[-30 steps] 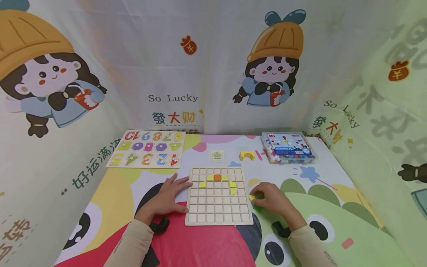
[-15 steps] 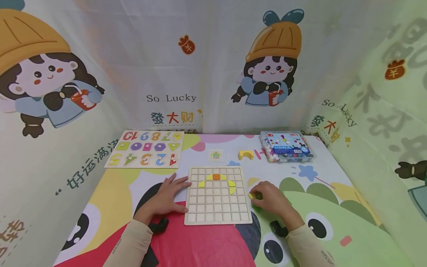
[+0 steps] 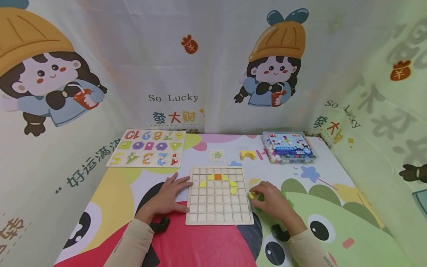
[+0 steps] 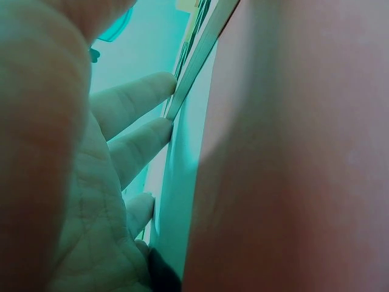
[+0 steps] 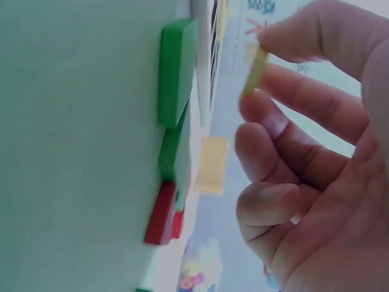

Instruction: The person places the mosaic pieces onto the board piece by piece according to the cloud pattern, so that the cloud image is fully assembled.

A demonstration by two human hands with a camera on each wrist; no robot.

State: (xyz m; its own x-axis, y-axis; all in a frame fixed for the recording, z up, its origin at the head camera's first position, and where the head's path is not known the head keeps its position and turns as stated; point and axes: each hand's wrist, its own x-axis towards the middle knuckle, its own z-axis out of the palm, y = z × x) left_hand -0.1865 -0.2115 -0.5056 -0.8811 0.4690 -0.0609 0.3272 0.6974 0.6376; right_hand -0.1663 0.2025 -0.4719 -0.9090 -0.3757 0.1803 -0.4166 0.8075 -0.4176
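A light wooden grid board (image 3: 218, 208) lies in the middle of the table. In its upper cells sit an orange square (image 3: 218, 177) and several yellow pieces, forming an arch. My left hand (image 3: 165, 196) rests at the board's left edge, fingers spread and fairly straight; the left wrist view shows fingertips against that edge. Just off the right edge, my right hand (image 3: 271, 199) pinches a small flat yellow piece (image 5: 256, 70) between thumb and fingers. Green blocks (image 5: 176, 73) and a red block (image 5: 161, 213) lie on the table below it, mostly hidden by the hand in the head view.
Behind the board lie a small pattern card (image 3: 217, 155) and a yellow arch block (image 3: 248, 155). A number puzzle board (image 3: 146, 148) is at the back left, a clear plastic box (image 3: 289, 147) of colourful parts at the back right. Printed curtains enclose the table.
My right hand has shifted slightly, with more of the yellow piece showing at its fingertips and a bit of green showing behind the hand. The left hand and the pieces on the board stay put.
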